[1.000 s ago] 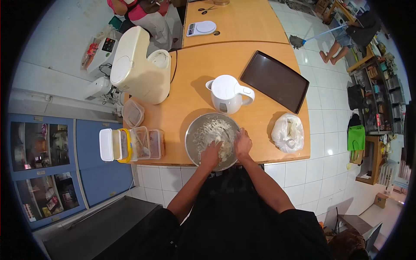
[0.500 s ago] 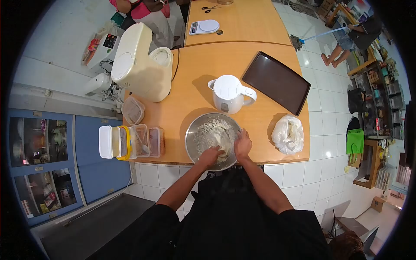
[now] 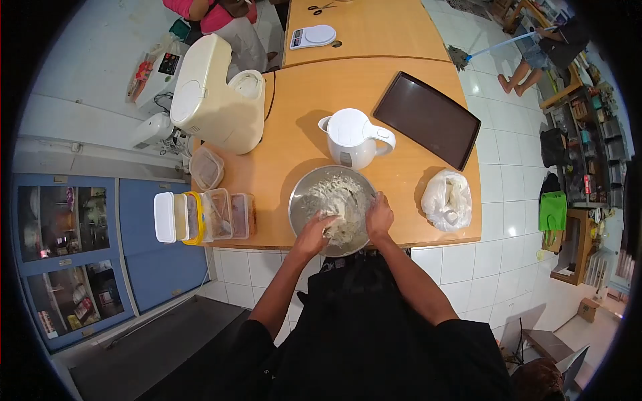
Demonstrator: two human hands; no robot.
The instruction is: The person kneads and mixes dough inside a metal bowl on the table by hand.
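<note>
A round metal mixing bowl (image 3: 299, 230) sits at the table's near edge, holding a pale, crumbly flour dough (image 3: 344, 210). My left hand (image 3: 311, 236) reaches into the bowl from its lower left, its fingers closed into the dough and their tips partly hidden. At the bowl's right side, my right hand (image 3: 380, 217) is wrapped round the rim. Just behind the bowl stands a white electric kettle (image 3: 350, 139), its handle pointing right.
A dark baking tray (image 3: 428, 119) and a plastic bag of white contents (image 3: 447, 200) lie to the right. At left are a cream stand mixer (image 3: 214, 100) and several plastic tubs (image 3: 219, 214). Farther back are a kitchen scale (image 3: 313, 37), scissors (image 3: 321, 9) and a person with a mop (image 3: 458, 57).
My left hand has moved left and slightly up within the bowl, and the dough looks turned over. My right hand stays on the rim. The whole view has shifted slightly.
</note>
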